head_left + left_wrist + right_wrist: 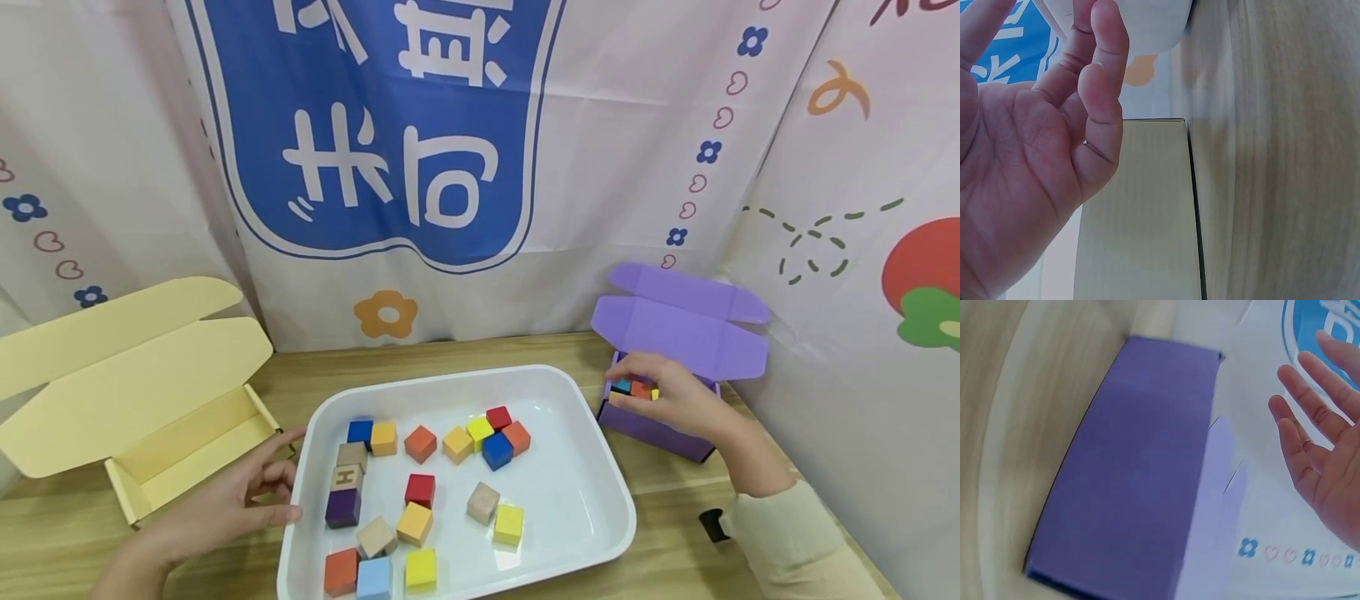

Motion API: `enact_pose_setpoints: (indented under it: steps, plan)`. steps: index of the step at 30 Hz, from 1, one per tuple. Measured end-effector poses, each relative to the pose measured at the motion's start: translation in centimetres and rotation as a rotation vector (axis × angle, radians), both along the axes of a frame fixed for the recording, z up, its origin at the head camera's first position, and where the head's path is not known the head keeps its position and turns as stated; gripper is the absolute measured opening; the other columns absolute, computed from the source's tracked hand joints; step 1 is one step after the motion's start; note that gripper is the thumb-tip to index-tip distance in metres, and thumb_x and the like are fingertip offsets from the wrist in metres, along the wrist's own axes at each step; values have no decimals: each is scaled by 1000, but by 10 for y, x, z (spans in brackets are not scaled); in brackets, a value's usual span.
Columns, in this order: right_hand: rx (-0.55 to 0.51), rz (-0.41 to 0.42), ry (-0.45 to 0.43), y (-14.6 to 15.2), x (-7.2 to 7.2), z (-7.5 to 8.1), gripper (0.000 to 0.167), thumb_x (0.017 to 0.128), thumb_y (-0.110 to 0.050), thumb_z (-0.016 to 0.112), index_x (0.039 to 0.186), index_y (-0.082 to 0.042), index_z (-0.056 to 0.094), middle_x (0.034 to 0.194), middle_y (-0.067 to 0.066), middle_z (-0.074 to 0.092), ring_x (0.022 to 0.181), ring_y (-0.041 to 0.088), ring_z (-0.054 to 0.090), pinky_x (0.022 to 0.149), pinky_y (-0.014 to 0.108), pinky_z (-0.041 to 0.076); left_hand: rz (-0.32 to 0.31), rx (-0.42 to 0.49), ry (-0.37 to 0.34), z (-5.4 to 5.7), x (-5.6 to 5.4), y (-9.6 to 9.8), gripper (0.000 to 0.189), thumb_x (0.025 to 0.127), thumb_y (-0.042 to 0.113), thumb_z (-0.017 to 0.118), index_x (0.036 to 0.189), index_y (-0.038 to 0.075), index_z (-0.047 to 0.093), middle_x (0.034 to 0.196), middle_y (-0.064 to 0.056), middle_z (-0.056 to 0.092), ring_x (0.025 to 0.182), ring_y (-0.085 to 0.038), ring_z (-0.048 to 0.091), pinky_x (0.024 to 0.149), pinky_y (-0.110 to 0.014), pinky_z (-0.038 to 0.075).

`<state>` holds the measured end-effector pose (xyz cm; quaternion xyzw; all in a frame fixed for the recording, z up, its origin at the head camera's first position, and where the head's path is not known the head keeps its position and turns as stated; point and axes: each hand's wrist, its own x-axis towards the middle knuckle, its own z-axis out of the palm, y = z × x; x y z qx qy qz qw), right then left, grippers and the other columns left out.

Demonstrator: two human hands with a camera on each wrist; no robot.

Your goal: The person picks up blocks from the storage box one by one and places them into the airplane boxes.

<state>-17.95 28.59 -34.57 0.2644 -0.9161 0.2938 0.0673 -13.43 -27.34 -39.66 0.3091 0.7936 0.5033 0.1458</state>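
Left hand point(217, 508): fingers loosely bent, empty, at the tray's point(570, 467) left edge. Blocks point(415, 523): in tray, mostly toward that edge. Right hand point(675, 400): fingers relaxed, empty, over purple box point(648, 435) containing blocks. Probable step: boxing; next: grasp another.

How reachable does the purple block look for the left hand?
Likely yes: the left hand is at the left side of the white tray; the purple block sits just inside, uncovered. Only the rim is between.
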Motion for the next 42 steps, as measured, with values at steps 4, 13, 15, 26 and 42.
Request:
enact_pose_setpoints:
  steps: [4, 13, 15, 26, 42]
  plan:
    - [-3, 77, 49, -12, 5, 2, 23, 87, -13, 77, 109, -14, 71, 106, 1, 70, 96, 5, 59, 80, 28, 53, 3, 3, -10, -2, -1, -1, 81, 94, -1, 63, 155, -2, 10, 98, -7, 67, 90, -11, 64, 76, -24, 53]
    - [36, 181, -67, -49, 21, 2, 31, 88, -28, 76, 117, -19, 67, 113, -5, 68, 98, 15, 59, 80, 24, 52, -3, 10, -3, -4, -3, -3, 82, 94, -3, 62, 155, -3, 8, 99, -8, 67, 90, -10, 64, 76, -24, 53]
    - [49, 199, -99, -57, 23, 1, 34, 88, -30, 75, 119, -18, 66, 111, -5, 67, 97, 13, 59, 77, 24, 52, -6, 19, 1, -5, -4, -3, 82, 93, -3, 63, 155, -4, 9, 99, -8, 68, 91, -11, 65, 76, -24, 53]
    - [63, 278, -318, -84, 35, -11, 43, 89, -38, 74, 128, -26, 61, 113, -3, 66, 105, 20, 60, 87, 34, 55, -1, 8, -17, -1, -3, -2, 82, 93, -1, 64, 155, -3, 9, 99, -8, 68, 91, -11, 65, 76, -25, 53]
    - [141, 399, -372, -111, 43, -38, 44, 85, -39, 78, 121, -19, 62, 110, -7, 64, 103, 8, 57, 93, 25, 50, -11, 21, -39, -2, -2, -3, 83, 94, 0, 63, 155, -4, 7, 101, -10, 68, 91, -13, 65, 77, -25, 54]
